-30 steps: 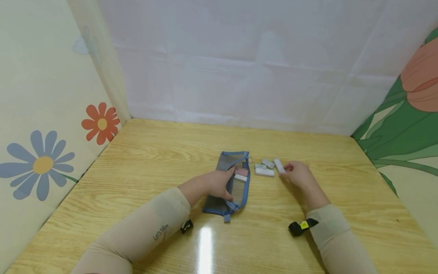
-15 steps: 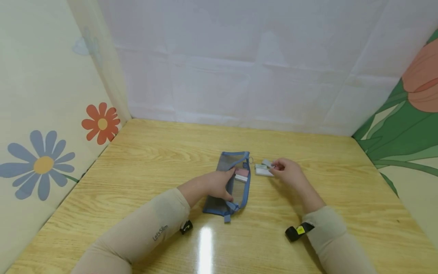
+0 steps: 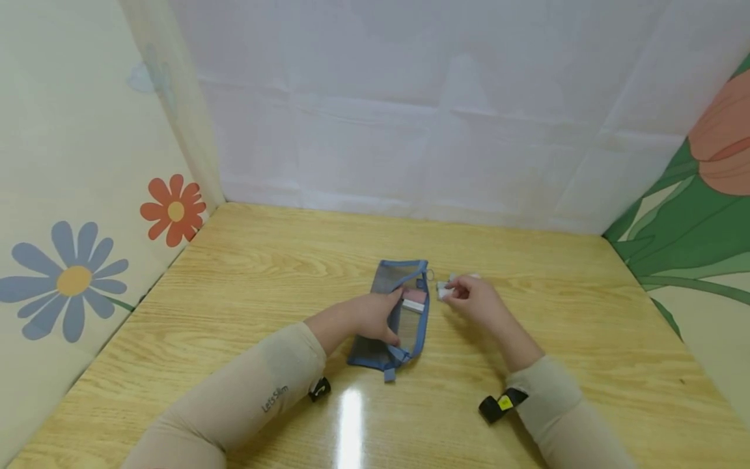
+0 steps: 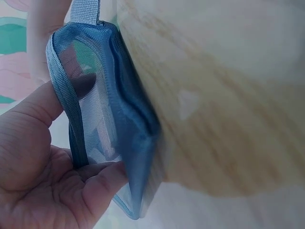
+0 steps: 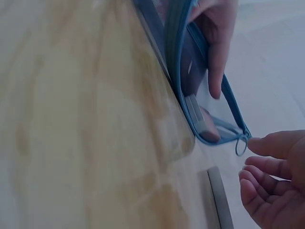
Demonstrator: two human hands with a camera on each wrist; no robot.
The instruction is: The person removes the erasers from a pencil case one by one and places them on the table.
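Note:
My left hand (image 3: 372,314) grips the opening of a blue-edged mesh pouch (image 3: 418,335), its thumb and a finger spread inside the mouth. In the left wrist view, digits pass behind the pouch's blue band (image 4: 66,90). A pink block (image 3: 414,296) and a white block (image 3: 413,305), eraser-like, lie in the pouch. My right hand (image 3: 477,303) reaches over small white blocks (image 3: 442,292) just right of the pouch, partly hiding them. In the right wrist view its fingers bend loosely, with nothing visible between them; a grey-looking block (image 5: 220,198) lies nearby.
A small ring (image 5: 241,145) hangs at the pouch's corner. The wooden table (image 3: 281,254) runs back to a pale cloth (image 3: 351,130). Flower-printed panels (image 3: 73,283) stand at both sides.
My right hand has moved left, from the rightmost white block to those closer to the pouch. That rightmost block now shows behind the hand. The left hand and pouch stay in place.

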